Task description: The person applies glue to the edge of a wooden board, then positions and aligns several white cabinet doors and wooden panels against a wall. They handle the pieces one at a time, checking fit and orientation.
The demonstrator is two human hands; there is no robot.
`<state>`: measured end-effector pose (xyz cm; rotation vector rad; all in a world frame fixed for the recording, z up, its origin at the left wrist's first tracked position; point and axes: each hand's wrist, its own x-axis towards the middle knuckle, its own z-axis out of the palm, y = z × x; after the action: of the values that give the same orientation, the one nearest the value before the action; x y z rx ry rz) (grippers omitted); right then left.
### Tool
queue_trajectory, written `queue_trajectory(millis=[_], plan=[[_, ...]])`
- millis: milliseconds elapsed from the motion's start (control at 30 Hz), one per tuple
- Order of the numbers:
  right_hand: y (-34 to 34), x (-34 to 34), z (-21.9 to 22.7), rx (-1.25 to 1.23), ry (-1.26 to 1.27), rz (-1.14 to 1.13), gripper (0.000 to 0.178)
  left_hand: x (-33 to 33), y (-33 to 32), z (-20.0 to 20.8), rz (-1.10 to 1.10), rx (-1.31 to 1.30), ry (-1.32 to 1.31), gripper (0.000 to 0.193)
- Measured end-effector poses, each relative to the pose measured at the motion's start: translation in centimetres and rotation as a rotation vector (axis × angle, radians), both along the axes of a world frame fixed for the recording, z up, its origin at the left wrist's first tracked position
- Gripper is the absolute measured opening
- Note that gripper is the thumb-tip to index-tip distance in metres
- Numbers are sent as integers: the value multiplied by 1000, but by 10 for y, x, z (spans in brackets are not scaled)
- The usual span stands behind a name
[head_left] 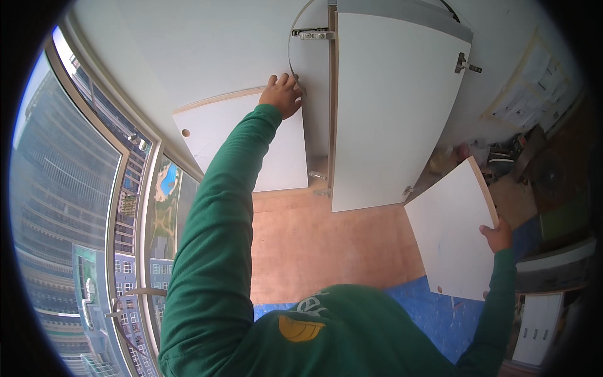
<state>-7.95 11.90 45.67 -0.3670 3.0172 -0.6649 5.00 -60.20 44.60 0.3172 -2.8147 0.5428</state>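
The right hand (497, 236) is gripping a white cabinet panel (447, 235), which is extending leftward from it; the left hand (282, 97) is reaching the leaning panel's (212, 129) top corner, its grip unclear.

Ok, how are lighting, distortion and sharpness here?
Head view: pale, long-barred window frame bows near the left rim; head view: daylit left is brightest, dark mixed clutter at far right sinks into shadow; head view: bare left hand and bare right hand show no obvious motion blur.
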Motion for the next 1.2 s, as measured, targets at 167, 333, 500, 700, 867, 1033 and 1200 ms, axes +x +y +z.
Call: queue_trajectory(millis=[167, 333, 500, 700, 867, 1033, 1200], plan=[[2, -2, -6, -5, 0, 6, 44, 11, 6, -16, -95, 22, 128, 31], [6, -3, -8, -14, 19, 5, 44, 21, 16, -10, -89, 196, 70, 44], [11, -7, -10, -47, -5, 30, 43, 75, 7, 2, 43, 308, 157, 60], [9, -12, -14, -48, -15, 36, 44, 157, 18, 26, 293, 378, 91, 70], [8, 0, -4, -34, -44, -10, 45, 198, 45, -1, 98, 299, 166, 70], [5, -5, -6, -19, -2, 17, 45, 221, 50, -16, -46, 157, 298, 72], [7, -10, -9, -4, 7, 13, 45, 233, 48, -19, -133, 94, 326, 70]])
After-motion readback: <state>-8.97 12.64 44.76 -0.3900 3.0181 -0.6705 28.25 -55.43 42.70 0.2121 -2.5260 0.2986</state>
